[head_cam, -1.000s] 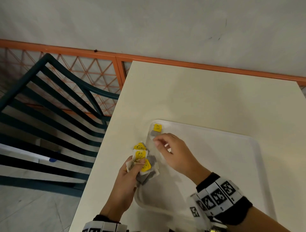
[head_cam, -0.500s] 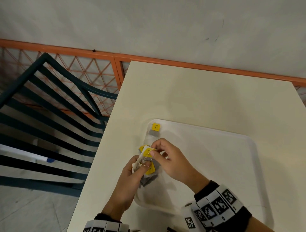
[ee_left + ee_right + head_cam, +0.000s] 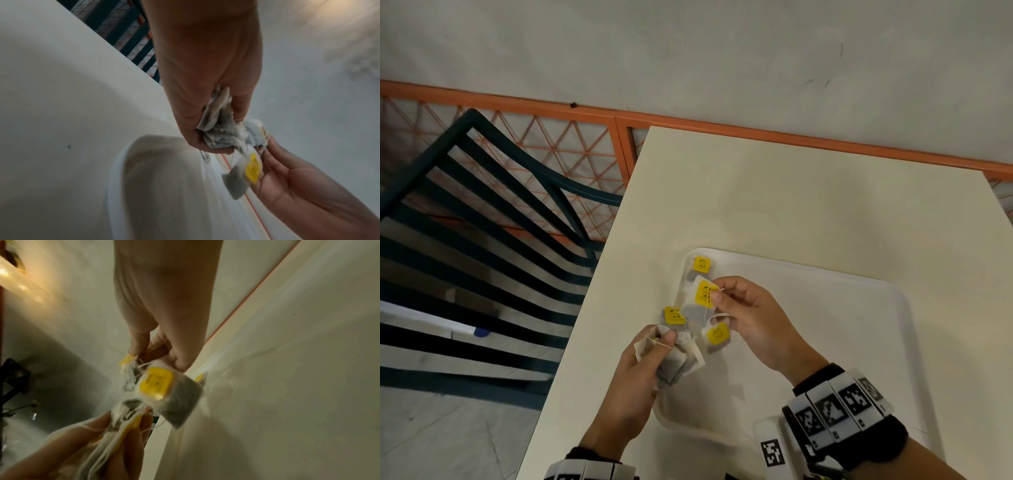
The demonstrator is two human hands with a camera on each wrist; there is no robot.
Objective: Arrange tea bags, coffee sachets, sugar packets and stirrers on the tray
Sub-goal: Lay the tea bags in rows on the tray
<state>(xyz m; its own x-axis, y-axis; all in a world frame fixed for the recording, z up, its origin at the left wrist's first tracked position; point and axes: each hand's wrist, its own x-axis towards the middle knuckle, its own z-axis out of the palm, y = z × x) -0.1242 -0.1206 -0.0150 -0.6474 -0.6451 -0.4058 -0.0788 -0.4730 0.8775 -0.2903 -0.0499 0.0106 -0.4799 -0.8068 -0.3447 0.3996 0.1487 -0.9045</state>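
Tray (image 3: 893,342) right and near part bare, open to reach. Far-left corner taken: one tea bag (image 3: 701,266) lying there, both hands (image 3: 750,318) and bunched bags (image 3: 678,359) crowding the left rim. Chair (image 3: 482,240) flanks table's (image 3: 791,198) left edge.

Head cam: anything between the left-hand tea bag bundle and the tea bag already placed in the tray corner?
Yes. In the head view, between the bundle and the placed tea bag is the tea bag pinched by the right hand, with strings trailing.

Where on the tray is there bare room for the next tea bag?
The tray is bare from the right hand across to its right rim. Its far-left corner is crowded: one placed tea bag, both hands, and the left hand gripping a bunch.
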